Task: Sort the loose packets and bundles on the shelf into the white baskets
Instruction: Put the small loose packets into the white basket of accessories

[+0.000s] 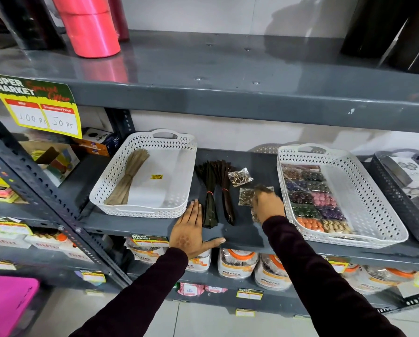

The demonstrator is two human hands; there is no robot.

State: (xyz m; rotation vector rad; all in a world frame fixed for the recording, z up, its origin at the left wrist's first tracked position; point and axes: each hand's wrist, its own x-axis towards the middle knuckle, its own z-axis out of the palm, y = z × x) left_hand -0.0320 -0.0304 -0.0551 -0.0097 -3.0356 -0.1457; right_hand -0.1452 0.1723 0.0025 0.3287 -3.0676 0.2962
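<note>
Right hand reaching for a loose packet

Right hand (268,205) closes its blurred grip on a packet (246,197) near the bead basket (374,229); left hand (190,229), fingers spread flat, steadies on the shelf (242,235) beside dark bundles (214,190).

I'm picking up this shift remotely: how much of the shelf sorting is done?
Done: the left basket holds one tan bundle, and the right basket holds rows of bead packets.
In hand: the right hand is on a clear packet, grip blurred. The left hand rests flat on the shelf edge.
Left: the dark green bundle, the brown bundle and another small packet.
</note>
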